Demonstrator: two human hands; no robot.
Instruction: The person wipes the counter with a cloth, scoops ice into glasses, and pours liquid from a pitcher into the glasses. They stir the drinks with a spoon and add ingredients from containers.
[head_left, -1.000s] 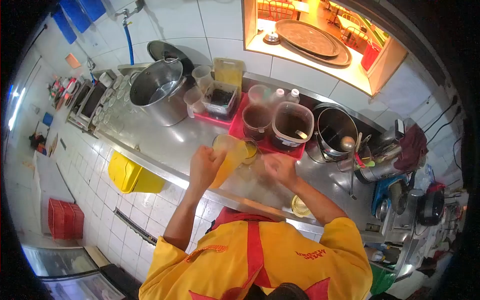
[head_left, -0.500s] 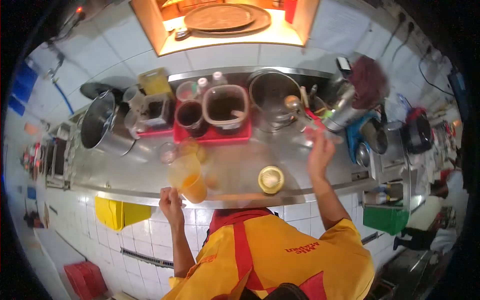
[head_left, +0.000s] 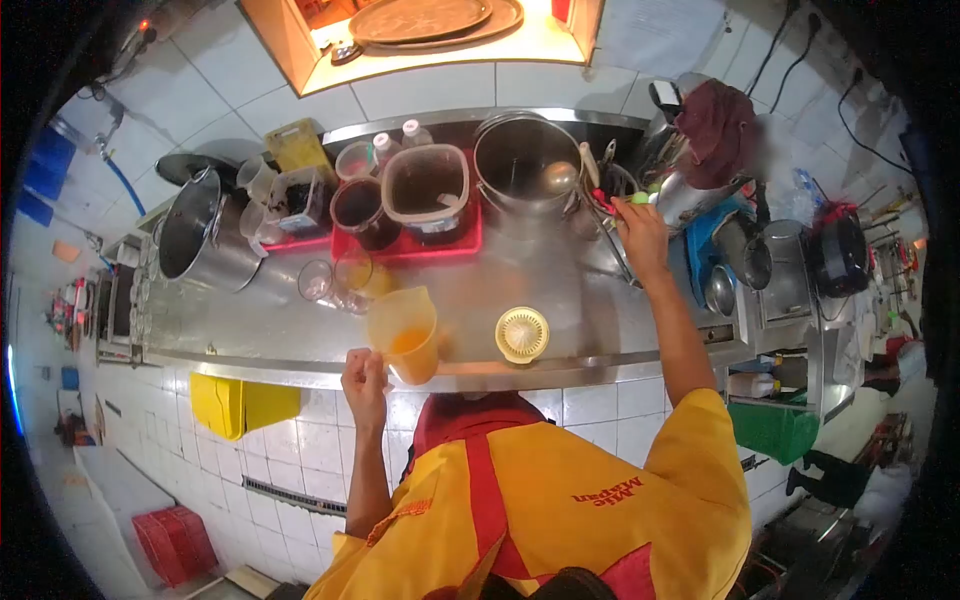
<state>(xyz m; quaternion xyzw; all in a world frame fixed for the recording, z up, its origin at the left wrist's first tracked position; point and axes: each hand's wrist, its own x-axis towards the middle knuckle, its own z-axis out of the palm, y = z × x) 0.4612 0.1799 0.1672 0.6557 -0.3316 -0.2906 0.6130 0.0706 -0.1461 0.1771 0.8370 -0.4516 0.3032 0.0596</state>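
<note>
Two hands stand apart: my left hand, curled tight around its handle, holds a jug of orange liquid at one o'clock, forearm nearly upright, while my right hand, arm slanting toward eleven, meets a red-handled utensil, pinched or merely touched I cannot tell.

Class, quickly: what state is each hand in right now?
Left hand: closed, holding the jug of orange liquid.
Right hand: at the utensils; whether it grips one cannot be told.
</note>
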